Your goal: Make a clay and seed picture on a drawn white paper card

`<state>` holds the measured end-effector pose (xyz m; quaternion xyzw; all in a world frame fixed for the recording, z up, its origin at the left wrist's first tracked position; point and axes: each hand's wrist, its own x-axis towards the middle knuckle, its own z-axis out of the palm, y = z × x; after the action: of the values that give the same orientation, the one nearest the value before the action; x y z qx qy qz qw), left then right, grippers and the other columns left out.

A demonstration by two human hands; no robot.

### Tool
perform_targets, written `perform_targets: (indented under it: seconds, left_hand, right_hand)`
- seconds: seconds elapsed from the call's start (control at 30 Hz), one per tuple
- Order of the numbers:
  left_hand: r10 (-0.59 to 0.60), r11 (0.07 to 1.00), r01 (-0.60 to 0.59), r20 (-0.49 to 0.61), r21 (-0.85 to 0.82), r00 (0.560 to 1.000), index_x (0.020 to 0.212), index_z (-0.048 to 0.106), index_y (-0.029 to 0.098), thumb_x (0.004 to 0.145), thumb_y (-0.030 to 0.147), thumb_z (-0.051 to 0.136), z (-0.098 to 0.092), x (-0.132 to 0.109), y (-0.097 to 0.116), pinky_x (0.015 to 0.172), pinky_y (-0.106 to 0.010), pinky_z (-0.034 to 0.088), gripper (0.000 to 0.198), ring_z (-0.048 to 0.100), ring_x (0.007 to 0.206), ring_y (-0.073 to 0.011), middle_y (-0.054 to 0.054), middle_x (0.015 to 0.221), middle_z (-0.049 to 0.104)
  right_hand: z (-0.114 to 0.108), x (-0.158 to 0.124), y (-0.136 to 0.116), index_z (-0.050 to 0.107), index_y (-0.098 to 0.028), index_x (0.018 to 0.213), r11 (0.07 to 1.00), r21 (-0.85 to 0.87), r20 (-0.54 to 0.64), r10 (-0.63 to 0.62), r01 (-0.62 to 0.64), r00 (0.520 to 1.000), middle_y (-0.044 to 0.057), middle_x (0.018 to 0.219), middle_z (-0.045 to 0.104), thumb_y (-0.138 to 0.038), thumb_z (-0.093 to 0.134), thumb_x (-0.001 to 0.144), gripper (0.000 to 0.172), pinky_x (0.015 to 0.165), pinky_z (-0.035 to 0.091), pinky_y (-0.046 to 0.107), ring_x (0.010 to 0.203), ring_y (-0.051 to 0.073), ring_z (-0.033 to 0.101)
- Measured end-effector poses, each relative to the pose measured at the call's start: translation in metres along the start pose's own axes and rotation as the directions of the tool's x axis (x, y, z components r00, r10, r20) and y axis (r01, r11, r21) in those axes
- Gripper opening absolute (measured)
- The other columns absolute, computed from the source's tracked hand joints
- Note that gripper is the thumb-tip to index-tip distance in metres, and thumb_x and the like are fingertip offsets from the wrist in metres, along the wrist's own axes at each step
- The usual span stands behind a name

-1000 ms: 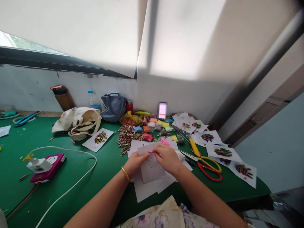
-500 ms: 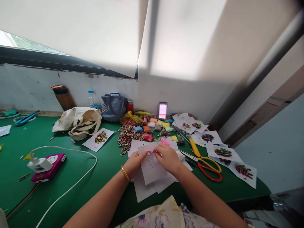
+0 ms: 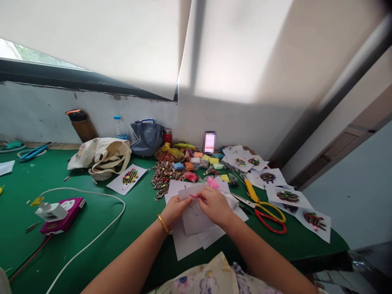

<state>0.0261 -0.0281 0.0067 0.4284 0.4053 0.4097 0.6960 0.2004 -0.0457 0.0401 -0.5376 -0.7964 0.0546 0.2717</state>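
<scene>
My left hand [image 3: 175, 210], with a gold bangle at the wrist, pinches the left edge of a small white sheet [image 3: 195, 218] printed with a faint outline. My right hand [image 3: 215, 205] rests on the same sheet, fingers closed on a thin strip of pink clay [image 3: 194, 197] pressed against the paper. More pink clay [image 3: 212, 182] shows just behind that hand. Both hands sit above a stack of blank sheets [image 3: 186, 245] on the green table [image 3: 92, 220].
A pile of striped seeds [image 3: 163, 176] and small clay packets [image 3: 196, 161] lie beyond the hands. Yellow and red scissors [image 3: 265, 208] sit right, among finished pictures [image 3: 288, 197]. A pink device [image 3: 59, 214] with white cable [image 3: 92, 241], a cloth bag [image 3: 99, 157] and bottles are left.
The sheet has shifted slightly under my hands and my right hand has slid a little left along it. Everything else on the table stays put.
</scene>
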Motion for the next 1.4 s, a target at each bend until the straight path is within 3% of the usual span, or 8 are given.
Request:
perform_targets:
  seconds: [0.43,0.57,1.0,1.27,1.4]
  left_hand:
    - [0.012,0.999,-0.010,0.021,-0.050,1.000,0.102,0.070,0.011,0.065,0.042,0.080,0.002,0.000,0.000,0.065,-0.029,0.051,0.049,0.066,0.071,-0.0202,-0.012,0.092,0.074]
    - [0.040,0.996,-0.036,0.036,-0.085,0.999,0.101,0.068,0.012,0.067,0.045,0.078,0.003,0.000,-0.001,0.063,-0.028,0.050,0.049,0.065,0.067,-0.0184,-0.010,0.086,0.074]
    - [0.070,0.998,-0.070,-0.023,0.007,0.997,0.089,0.070,0.012,0.061,0.044,0.081,0.002,0.005,-0.006,0.057,-0.026,0.047,0.044,0.062,0.062,-0.0159,-0.005,0.078,0.072]
    - [0.053,0.998,-0.053,-0.001,-0.023,0.999,0.093,0.070,0.013,0.064,0.042,0.080,0.003,0.004,-0.005,0.061,-0.027,0.048,0.042,0.063,0.067,-0.0177,-0.006,0.081,0.072]
    - [0.068,0.996,-0.068,0.003,-0.062,0.998,0.097,0.070,0.015,0.067,0.041,0.078,0.004,0.001,-0.002,0.064,-0.028,0.048,0.042,0.063,0.069,-0.0180,-0.006,0.083,0.072]
  right_hand:
    - [0.000,0.000,-0.001,0.064,-0.021,0.083,0.999,0.026,-0.041,0.026,-0.025,0.999,0.002,0.086,0.062,-0.015,0.054,0.084,0.012,0.070,0.039,0.026,0.082,0.015,0.057]
    - [0.000,0.001,-0.003,0.063,-0.022,0.092,0.997,0.054,-0.065,0.059,-0.055,0.996,0.001,0.088,0.062,-0.014,0.054,0.083,0.015,0.072,0.039,0.026,0.083,0.016,0.057]
    - [0.003,-0.001,-0.013,0.062,-0.021,0.087,0.997,0.043,-0.041,0.062,-0.060,0.997,0.001,0.086,0.062,-0.012,0.054,0.081,0.014,0.067,0.036,0.026,0.079,0.016,0.055]
    - [0.001,0.000,-0.005,0.063,-0.021,0.088,0.999,0.041,-0.055,0.031,-0.029,0.998,0.002,0.087,0.064,-0.013,0.054,0.082,0.013,0.071,0.038,0.027,0.082,0.016,0.056]
    - [-0.010,0.002,0.000,0.067,-0.023,0.092,1.000,0.027,-0.102,0.004,-0.001,0.995,0.003,0.092,0.067,-0.015,0.055,0.085,0.015,0.083,0.038,0.032,0.092,0.019,0.057]
